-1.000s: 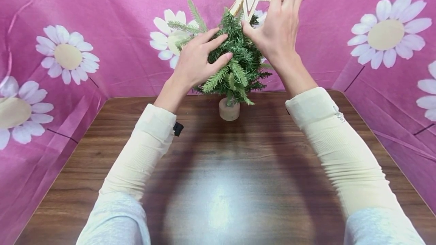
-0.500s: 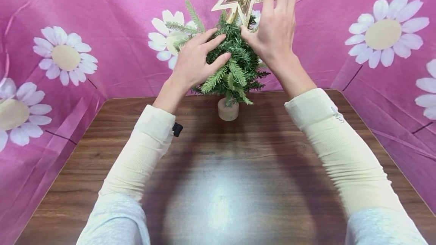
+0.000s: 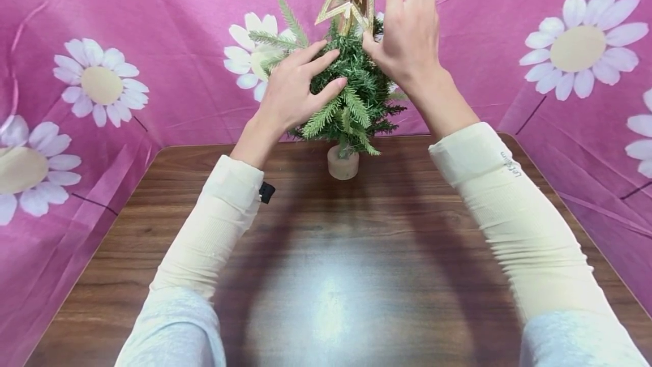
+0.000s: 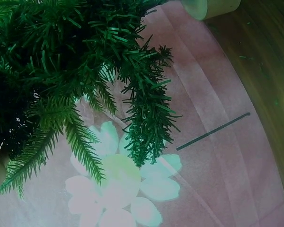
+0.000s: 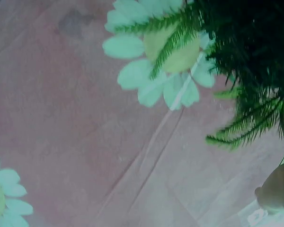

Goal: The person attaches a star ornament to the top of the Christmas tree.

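Observation:
A small artificial Christmas tree (image 3: pixel 364 75) stands upright on its round wooden base (image 3: pixel 343 164). At its top, a gold star tree topper (image 3: pixel 340 1) faces me, the upper part cut off by the head view's edge. My right hand (image 3: pixel 415 38) pinches the star's right side, thumb near the lower point. The topper's gold stem meets the uppermost branches. My left hand (image 3: pixel 292 86) rests on the left side of the tree with fingers spread over the foliage. In the left wrist view the branches (image 4: pixel 109 42) fill the upper left; the right wrist view shows dark foliage (image 5: pixel 255 52).
The tree is near the back edge of a brown wooden table (image 3: pixel 326 242). Behind and beside the table hangs pink cloth (image 3: pixel 193 72) printed with large white daisies. A small black object (image 3: pixel 266 192) shows at my left cuff.
The star has shifted left and turned its face more toward me. My right fingers have risen slightly with it. The left hand stays on the tree, which has hardly moved.

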{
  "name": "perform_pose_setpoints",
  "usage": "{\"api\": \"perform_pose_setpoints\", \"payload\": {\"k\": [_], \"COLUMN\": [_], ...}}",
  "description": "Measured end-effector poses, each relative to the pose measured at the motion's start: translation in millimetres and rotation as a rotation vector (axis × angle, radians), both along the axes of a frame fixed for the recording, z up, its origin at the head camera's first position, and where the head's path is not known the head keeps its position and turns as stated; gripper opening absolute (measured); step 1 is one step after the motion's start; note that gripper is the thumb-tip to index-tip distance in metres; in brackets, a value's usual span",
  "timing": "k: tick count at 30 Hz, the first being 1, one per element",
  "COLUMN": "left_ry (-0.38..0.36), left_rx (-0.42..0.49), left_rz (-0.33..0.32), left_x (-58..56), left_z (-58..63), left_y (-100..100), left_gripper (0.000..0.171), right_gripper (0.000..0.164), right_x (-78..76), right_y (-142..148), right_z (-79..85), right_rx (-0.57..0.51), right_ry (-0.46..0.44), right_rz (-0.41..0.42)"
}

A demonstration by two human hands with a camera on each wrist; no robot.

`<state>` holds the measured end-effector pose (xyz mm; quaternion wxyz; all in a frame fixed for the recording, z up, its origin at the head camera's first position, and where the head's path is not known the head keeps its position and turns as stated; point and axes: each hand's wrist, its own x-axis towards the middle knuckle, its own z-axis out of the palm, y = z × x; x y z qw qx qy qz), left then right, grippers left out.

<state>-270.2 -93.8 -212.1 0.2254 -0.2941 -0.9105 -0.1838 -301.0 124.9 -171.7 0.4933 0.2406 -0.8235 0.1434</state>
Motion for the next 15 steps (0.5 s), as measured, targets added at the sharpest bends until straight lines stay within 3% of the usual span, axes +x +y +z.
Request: {"api": "perform_pose_setpoints", "payload": {"k": [7,15], "left_ry": [0.003,-0.002], "left_rx": [-0.016,-0.028], "left_rz": [-0.008,-0.01], "left_x": [-0.4,-2.6], "left_z": [0.5,-1.4], "left_y": [1,-2], "left_gripper": [0.063,0.063], "right_gripper": [0.087,0.08], "right_x": [-5.2,-10.0], "right_y": [6,6], "right_z": [22.0,29.4], "right_rx": [0.161,0.233], "right_ry": [-0.087,-0.117], "right_rz": [0.092,0.162]}}
